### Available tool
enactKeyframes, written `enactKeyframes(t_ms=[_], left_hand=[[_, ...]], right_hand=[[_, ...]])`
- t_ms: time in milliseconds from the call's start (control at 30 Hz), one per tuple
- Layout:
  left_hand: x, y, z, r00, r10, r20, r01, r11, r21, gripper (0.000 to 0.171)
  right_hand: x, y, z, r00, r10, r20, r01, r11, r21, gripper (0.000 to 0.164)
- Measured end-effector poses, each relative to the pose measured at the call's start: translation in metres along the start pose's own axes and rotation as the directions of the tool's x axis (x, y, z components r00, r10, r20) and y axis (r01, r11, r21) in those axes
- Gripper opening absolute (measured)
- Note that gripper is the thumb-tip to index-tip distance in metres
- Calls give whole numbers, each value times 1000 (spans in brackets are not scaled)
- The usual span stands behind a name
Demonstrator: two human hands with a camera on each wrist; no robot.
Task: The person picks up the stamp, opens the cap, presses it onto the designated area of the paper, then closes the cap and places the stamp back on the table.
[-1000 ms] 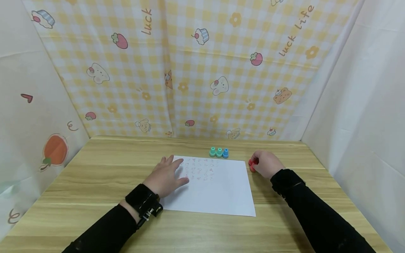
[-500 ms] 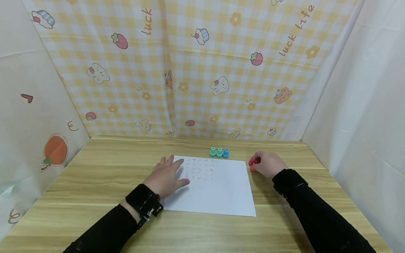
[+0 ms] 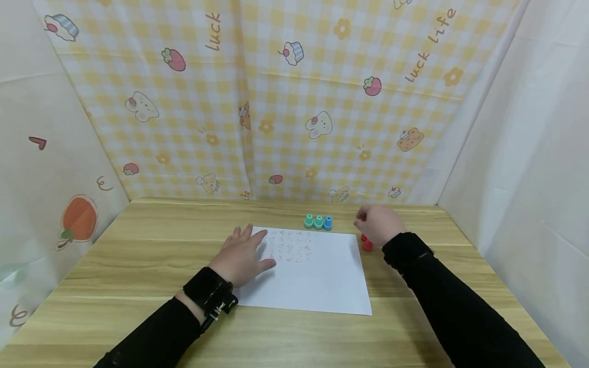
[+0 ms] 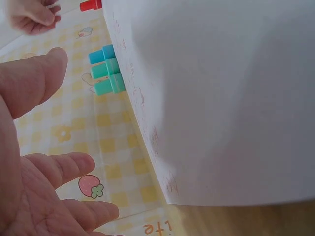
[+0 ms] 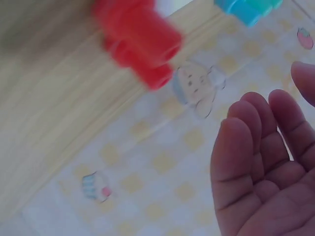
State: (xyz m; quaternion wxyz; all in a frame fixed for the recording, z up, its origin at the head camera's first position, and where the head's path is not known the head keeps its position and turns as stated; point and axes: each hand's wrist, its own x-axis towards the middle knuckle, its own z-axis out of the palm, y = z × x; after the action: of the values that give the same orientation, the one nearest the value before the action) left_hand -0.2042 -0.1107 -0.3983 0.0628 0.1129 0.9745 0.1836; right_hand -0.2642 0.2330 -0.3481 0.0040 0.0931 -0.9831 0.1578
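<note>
Since half a second ago the right hand point(image 3: 380, 226) has come off the red pieces point(image 3: 367, 246) and shifted a bit toward the back; the left hand point(image 3: 238, 260) hasn't moved. Surface and room, left to right: white printed cloth point(image 3: 27, 194) at left, yellow-and-white checked cloth point(image 3: 276, 102) at the back, pale plain cloth point(image 3: 529, 153) at right, all around a wood-grain table point(image 3: 285, 337). White paper point(image 3: 317, 286) lies flat on it, with rows of faint pinkish marks point(image 3: 290, 248) on its upper left. Clock from paper centre: left hand between 9 and 10, over the left edge; two green pieces point(image 3: 309, 223) about 12, upright just past the far edge; blue piece point(image 3: 328, 224) at 1, right next to them; red pieces at 2, just beyond the right edge; right hand also about 2, above and behind the reds. Grip: left has fingers and thumb spread wide, holds nothing, paper contact can't be told. Right has fingers loosely bent, visible gap to the thumb, nothing held, apart from the reds.
</note>
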Motion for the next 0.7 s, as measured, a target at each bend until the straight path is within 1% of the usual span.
enactKeyframes(t_ms=[167,300,433,533,633,700], left_hand=[[-2,2,-1,1000,6,-10,-6,1000,-1,81],[-2,2,-1,1000,3,-11,-3,1000,-3,81],[-1,2,0,1000,3,-9,-3,1000,-5,82],[-1,1,0,1000,6,-10,-6,1000,-10,82],[-1,1,0,1000,5,-12,-5,1000,-16,82],[-1,1,1,1000,3,-12,-4,1000,-18,82]], right_hand=[[17,-22,5,998,-54,43,55,998,-19,31],[30,-34,11,994,-84,74,88,995,-51,33],[41,-37,17,989,-119,88,128,987,-99,33],[48,-37,21,987,-127,100,139,983,-121,33],[54,-37,26,986,-119,116,132,984,-117,33],[57,-36,29,987,-99,129,111,990,-92,34]])
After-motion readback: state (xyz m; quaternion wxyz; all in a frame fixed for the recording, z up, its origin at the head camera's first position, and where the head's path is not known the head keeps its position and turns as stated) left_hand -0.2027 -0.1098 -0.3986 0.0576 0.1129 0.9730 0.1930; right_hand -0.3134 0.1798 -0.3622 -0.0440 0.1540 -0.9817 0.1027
